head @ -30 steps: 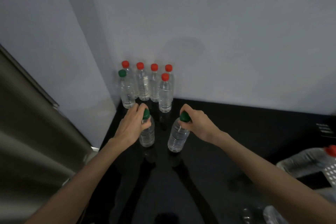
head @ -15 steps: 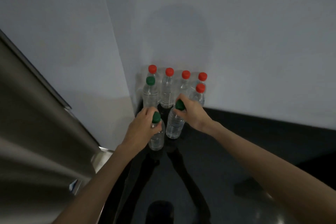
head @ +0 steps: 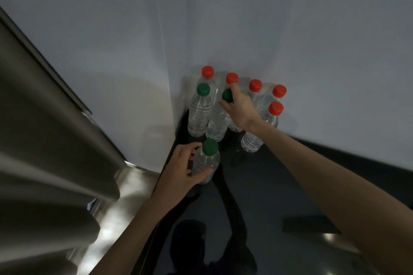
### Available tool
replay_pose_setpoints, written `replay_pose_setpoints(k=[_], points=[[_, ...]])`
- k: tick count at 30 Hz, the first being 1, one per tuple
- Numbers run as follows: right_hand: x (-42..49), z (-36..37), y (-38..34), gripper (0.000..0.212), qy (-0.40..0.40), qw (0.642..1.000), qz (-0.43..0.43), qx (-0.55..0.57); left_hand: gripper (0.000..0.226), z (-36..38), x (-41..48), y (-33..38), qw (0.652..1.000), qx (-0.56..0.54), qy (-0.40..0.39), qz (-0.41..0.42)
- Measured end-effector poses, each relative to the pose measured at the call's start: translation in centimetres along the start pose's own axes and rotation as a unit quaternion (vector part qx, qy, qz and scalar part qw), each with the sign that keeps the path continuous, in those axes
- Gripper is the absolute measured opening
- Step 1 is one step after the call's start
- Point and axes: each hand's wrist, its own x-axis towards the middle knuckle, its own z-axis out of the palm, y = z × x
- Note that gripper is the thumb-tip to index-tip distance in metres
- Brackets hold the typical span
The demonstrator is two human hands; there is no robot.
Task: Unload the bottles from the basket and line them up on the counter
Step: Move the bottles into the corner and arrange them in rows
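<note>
Clear water bottles stand in the corner of the black counter [head: 279, 185]. Several red-capped bottles [head: 254, 89] line the back wall, one more red-capped bottle [head: 257, 138] stands in front of them. A green-capped bottle [head: 200, 109] stands at the left. My right hand [head: 240, 107] grips the cap of a second green-capped bottle [head: 218, 123], which stands beside the first. My left hand [head: 183, 167] wraps the body of a third green-capped bottle [head: 206, 161], nearer to me at the counter's left edge. The basket is out of view.
A stainless steel appliance [head: 44, 140] rises close on the left, beside the counter's edge. White walls [head: 290, 29] meet in the corner behind the bottles. A dark flat object [head: 310, 225] lies on the counter at the right.
My right hand has carried its green-capped bottle back into the row beside the first green-capped one. My left hand has slid from the cap down to the body of its bottle. The view has tilted left.
</note>
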Motion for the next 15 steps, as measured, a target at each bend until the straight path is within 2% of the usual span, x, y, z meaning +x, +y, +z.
replay_pose_setpoints(k=[5, 11, 13, 15], points=[[0.4, 0.3, 0.1, 0.029, -0.025, 0.999, 0.010, 0.022, 0.058, 0.8, -0.7, -1.4, 0.993, -0.107, 0.006, -0.051], [-1.4, -1.8, -0.2, 0.048, -0.092, 0.984, 0.070, 0.133, 0.045, 1.5, -1.9, -3.7, 0.986, -0.130, 0.027, -0.101], [-2.4, -2.7, -0.4, 0.054, -0.115, 0.983, 0.055, 0.129, 0.037, 1.8, -2.4, -3.8, 0.974, -0.167, 0.027, -0.148], [-3.4, -3.6, -0.8, 0.060, -0.133, 0.986, 0.029, 0.098, 0.027, 2.1, -2.6, -3.5, 0.943, -0.245, 0.033, -0.221]])
